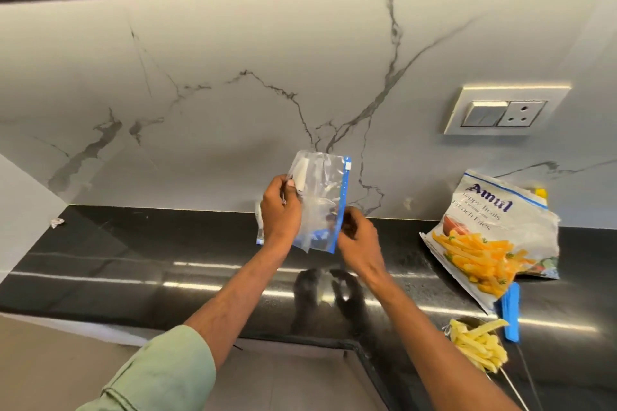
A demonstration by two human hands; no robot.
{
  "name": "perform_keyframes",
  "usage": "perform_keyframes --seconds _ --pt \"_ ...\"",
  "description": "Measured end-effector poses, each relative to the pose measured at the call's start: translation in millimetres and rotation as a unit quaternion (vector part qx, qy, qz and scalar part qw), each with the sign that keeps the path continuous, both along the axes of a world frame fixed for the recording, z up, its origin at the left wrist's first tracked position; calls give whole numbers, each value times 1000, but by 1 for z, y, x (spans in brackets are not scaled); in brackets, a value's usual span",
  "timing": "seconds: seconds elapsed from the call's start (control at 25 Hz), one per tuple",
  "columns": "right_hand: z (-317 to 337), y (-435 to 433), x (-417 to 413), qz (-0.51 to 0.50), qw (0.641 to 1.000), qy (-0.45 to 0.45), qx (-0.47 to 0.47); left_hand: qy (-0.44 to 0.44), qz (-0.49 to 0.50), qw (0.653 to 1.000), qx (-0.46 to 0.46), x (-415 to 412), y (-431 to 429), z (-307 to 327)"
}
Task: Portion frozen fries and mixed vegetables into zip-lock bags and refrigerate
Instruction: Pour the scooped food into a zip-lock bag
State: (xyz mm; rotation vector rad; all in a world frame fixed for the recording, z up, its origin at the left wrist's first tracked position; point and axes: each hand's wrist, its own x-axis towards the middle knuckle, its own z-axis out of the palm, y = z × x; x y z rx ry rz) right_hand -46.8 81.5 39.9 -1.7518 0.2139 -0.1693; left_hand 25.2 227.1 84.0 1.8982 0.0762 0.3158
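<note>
An empty clear zip-lock bag (321, 200) with a blue zip strip and a white slider hangs upright above the black counter. My left hand (279, 210) pinches its left side near the top. My right hand (359, 240) pinches the blue strip near the bottom. To the right lies an Amul French Fries pack (490, 233), propped against the wall. Pale frozen fries (479, 342) fill a metal strainer at the lower right.
A blue clip (510, 312) lies just below the fries pack. The black counter (133, 264) turns a corner near me. A switch and socket plate (504, 112) sits on the marble wall. A small crumpled scrap (57, 222) lies at the far left.
</note>
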Motion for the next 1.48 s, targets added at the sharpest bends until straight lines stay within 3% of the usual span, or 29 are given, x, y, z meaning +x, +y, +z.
perform_keyframes --seconds 0.16,0.44,0.52,0.64,0.76,0.96,1.16,1.36,1.48 --pt "37 -57 -46 -89 989 -8 116 106 -51 986 -120 -35 -55 -10" --pt "59 -132 -82 -212 975 -57 27 206 -170 939 -214 -96 -129 4" --pt "65 -146 -98 -209 976 -62 -11 176 -183 949 -188 -105 -139 14" --pt "70 -160 -118 -203 975 -50 -71 31 -242 968 -51 -103 -155 34" --pt "74 -167 -131 -180 975 -43 -124 -46 -346 935 63 -96 -169 51" --pt "84 -168 -142 -161 971 -78 -159 -77 -395 914 42 -103 -173 58" --pt "92 -164 -139 -143 972 -122 -142 -44 -385 921 -28 -106 -165 52" --pt "92 -160 -138 -140 972 -117 -148 -57 -386 921 -16 -105 -156 49" --pt "94 -157 -136 -118 976 -121 -138 2 -377 924 -60 -102 -155 50"
